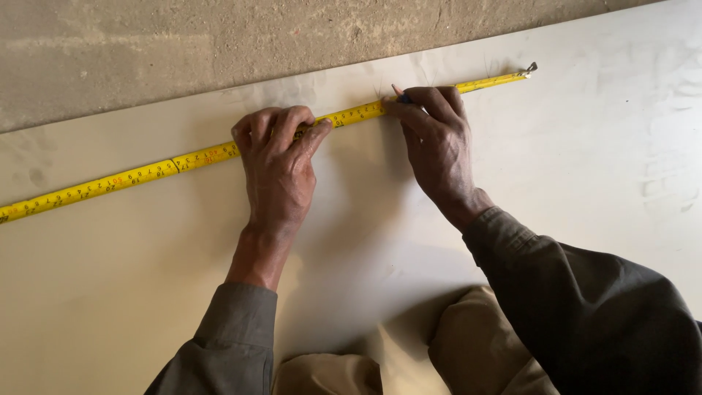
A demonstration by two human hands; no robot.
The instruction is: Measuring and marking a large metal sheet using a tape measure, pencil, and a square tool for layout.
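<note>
Tape [146,172] along sheet's [556,153] far edge: your L hand [278,157] is pinning it flat, R hand [435,135] is pinching a pencil [398,93].

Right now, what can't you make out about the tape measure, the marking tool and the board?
- Tape measure, head view: its left end is cut off by the frame edge; the left hand covers a stretch.
- Pencil: only the tip shows; the right hand hides the rest.
- White board: right and bottom edges are cut off.
- The mark under the pencil tip is too small to tell.
</note>
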